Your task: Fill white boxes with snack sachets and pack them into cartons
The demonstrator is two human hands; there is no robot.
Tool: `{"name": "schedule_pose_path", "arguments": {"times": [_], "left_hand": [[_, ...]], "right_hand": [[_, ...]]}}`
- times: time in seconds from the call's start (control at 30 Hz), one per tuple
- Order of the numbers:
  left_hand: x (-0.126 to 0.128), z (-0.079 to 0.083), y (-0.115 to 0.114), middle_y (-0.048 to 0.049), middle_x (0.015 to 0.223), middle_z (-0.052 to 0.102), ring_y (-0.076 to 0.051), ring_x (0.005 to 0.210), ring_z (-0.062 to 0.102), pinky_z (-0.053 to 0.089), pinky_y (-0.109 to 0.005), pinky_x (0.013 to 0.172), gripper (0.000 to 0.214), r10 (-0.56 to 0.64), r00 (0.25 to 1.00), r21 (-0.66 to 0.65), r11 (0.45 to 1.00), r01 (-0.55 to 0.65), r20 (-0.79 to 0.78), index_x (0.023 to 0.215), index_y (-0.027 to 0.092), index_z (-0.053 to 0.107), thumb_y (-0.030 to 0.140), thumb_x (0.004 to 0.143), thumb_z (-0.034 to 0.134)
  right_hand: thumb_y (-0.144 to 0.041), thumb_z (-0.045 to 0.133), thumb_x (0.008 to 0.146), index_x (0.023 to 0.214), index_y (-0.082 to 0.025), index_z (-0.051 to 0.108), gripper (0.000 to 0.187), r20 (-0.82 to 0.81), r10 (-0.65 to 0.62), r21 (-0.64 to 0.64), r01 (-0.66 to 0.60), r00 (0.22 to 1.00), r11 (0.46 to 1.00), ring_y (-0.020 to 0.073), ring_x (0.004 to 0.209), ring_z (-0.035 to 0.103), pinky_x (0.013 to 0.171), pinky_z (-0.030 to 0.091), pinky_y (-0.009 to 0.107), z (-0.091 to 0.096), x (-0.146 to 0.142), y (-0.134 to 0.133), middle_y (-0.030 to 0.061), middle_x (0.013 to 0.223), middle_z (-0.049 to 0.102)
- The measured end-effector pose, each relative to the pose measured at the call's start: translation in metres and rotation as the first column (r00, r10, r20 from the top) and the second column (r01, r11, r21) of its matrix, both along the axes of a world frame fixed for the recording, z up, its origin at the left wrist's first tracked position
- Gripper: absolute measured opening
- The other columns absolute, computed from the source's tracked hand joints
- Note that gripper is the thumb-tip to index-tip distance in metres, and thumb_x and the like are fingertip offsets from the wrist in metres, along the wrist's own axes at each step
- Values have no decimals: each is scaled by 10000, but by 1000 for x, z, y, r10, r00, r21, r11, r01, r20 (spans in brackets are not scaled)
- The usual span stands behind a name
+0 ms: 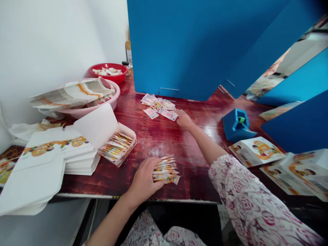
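Note:
My left hand (145,176) is wrapped round the left side of a row of small printed sachets (166,169), which stand on edge near the table's front. Farther back, my right hand (183,119) reaches to a loose pile of flat sachets (154,103). Its fingers are closed at the edge of the rightmost sachet (168,114), and the fingertips are partly hidden. Left of my left hand, an open white carton (127,152) holds a packed row of similar sachets, its lid tilted up.
Flattened cartons (46,164) are stacked at the left. Behind them are a pink basin (116,94) and a red basin (120,78) with contents. Blue panels (179,48) stand at the back. A blue tape dispenser (232,126) and closed cartons (258,152) sit at the right.

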State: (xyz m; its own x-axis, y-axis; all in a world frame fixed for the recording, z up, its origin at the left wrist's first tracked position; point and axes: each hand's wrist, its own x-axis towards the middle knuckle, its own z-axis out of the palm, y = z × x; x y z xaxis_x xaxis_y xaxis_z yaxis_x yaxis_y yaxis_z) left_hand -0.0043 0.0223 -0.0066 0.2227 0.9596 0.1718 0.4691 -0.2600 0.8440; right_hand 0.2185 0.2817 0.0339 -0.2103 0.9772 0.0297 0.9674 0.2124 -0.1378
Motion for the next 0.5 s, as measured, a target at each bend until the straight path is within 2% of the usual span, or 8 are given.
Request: {"name": "schedule_pose_path", "arguments": {"times": [0.07,0.17,0.23,0.33,0.5], "left_hand": [[0,0,0,-147,1357,605,-319,1263,566,444,-538,1108,723,8,1000,-39,999,-8,-15,1347,179,515,188,672,773],[0,0,0,-163,1401,576,-343,1295,540,419,-567,1125,815,11,999,-101,995,-14,-36,1409,160,469,198,654,774],[0,1,-1,-162,1414,566,-344,1311,527,407,-571,1136,820,10,999,-125,992,-15,-44,1423,159,458,197,661,758],[0,3,-1,-155,1417,564,-324,1314,527,408,-547,1141,804,4,999,-132,991,-8,-32,1429,161,450,192,680,739],[0,5,0,-158,1386,580,-330,1287,546,423,-543,1125,800,0,1000,-115,993,-3,-30,1415,158,452,234,686,771]], "right_hand": [[-45,457,854,1524,-155,407,681,122,-33,-26,37,992,999,300,1468,338,1163,343,499,-6,12,25,120,1584,382],[-50,455,864,1460,-175,501,611,172,-39,-69,51,984,996,341,1429,390,1124,341,609,-11,26,44,141,1533,457],[-104,436,917,1362,-164,600,479,169,-26,-66,38,985,997,322,1355,486,1113,375,559,-12,31,46,148,1459,543],[-219,415,982,1235,-145,680,374,158,-11,-32,16,987,999,281,1236,587,1050,453,411,-13,34,36,158,1346,631],[-245,431,979,1118,-144,717,334,106,7,15,-9,994,1000,253,1119,636,934,484,329,-14,30,-8,145,1234,686]]}}
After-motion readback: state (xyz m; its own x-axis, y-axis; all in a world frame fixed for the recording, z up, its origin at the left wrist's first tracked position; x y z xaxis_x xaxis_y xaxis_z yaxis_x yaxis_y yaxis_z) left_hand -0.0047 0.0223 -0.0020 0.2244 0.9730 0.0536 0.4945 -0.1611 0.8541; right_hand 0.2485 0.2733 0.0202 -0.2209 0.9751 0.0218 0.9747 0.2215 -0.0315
